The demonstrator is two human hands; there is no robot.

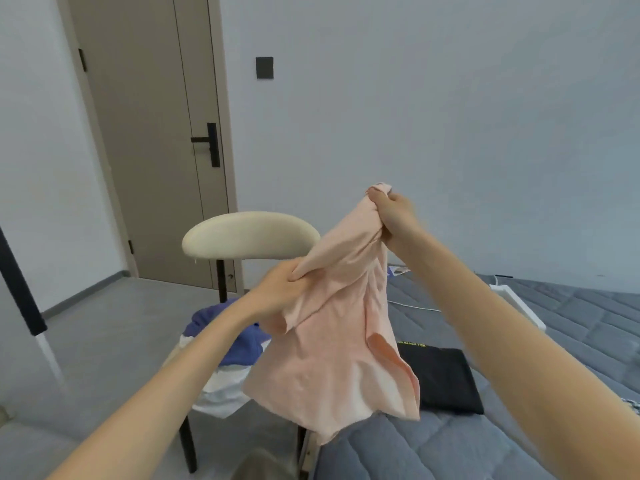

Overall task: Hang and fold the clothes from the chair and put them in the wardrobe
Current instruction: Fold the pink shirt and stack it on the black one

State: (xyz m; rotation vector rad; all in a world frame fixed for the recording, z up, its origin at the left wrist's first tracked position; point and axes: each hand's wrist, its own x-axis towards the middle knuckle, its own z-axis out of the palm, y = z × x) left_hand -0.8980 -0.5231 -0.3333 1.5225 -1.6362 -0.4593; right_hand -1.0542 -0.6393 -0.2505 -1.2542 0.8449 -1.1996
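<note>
Hands first: right hand (394,216) raised highest, fisted round a bunched upper edge of pink top (332,341); left hand (280,289) lower and nearer, pinching a second fold of same cloth between thumb and curled fingers. Neither spread flat nor pressed to the other; set apart, with cloth drawn slanting between them.

Held up off everything, in front of chair (249,233) and at near edge of bed (554,327), hem hanging free. Probably lifted so that own weight pulls cloth straight and lets neck, shoulders and sleeves be found. Crumpled and twisted for now, one flap or sleeve turned out low on right; front and back not to be told apart.

Behind top, cream curved backrest on black post. On seat, blue garment (225,337) heaped over white garment (221,386), apparently the rest of the pile. On grey quilted cover, black garment (443,379) lying folded flat just right of hanging hem, judged a finished piece parked within reach until carried off. Behind chair, closed door (149,133).

No hanger and no wardrobe in view. Step in hand, by all signs: shaking out and sorting the top, ahead of hanging or folding. Roughly early to midway: one folded, one held, at least two left on seat.
</note>
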